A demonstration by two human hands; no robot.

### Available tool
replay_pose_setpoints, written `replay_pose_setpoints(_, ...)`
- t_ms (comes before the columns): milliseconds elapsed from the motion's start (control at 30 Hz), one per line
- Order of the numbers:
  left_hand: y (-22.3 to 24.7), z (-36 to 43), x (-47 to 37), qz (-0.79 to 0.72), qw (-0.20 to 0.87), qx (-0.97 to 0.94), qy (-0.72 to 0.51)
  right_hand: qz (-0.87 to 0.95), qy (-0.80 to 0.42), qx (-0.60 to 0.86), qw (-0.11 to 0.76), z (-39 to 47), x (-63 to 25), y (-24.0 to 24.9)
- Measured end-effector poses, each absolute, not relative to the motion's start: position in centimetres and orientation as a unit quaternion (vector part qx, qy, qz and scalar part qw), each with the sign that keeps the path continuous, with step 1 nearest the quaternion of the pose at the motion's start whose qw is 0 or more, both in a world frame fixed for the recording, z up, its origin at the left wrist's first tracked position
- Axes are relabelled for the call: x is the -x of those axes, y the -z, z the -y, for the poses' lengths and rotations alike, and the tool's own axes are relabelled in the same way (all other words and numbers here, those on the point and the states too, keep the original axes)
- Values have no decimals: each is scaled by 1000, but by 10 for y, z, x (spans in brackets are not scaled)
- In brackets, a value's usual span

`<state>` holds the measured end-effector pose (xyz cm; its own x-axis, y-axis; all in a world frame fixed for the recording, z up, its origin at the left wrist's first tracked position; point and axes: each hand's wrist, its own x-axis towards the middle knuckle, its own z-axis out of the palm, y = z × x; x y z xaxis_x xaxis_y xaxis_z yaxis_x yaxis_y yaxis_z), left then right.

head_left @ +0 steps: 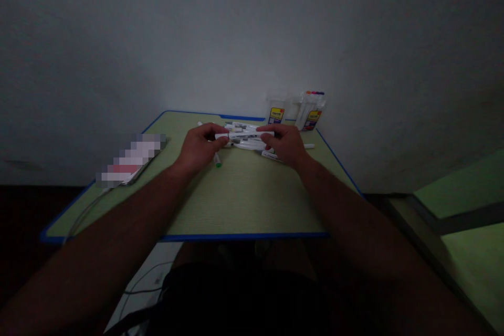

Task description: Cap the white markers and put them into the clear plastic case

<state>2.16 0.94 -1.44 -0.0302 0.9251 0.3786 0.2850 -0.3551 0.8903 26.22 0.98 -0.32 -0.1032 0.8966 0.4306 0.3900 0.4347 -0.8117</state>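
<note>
1. While the left hand point(199, 147) and right hand point(289, 146) pinched a white marker point(244, 135) near its ends, above the loose markers point(251, 145), a slack pinch could have dropped it.
2. A left-hand nudge could have rolled the green-tipped marker point(218, 160), near left, across the table point(244, 199).

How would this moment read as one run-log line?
left hand + right hand: holding white marker by its ends | pale-green table: loose white pens | behind: clear plastic cases
</note>
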Motion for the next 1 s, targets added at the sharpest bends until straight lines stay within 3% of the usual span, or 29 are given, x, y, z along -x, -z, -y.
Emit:
replay_pose_setpoints(300, 16, -11, -21, -472, 306, -638, -526, 636, -338, 433, 541, -15, -262, 8)
replay_pose_setpoints(1000, 14, -10, -19, -472, 302, -644, -520, 619, -388, 422, 536, -22, -269, 13)
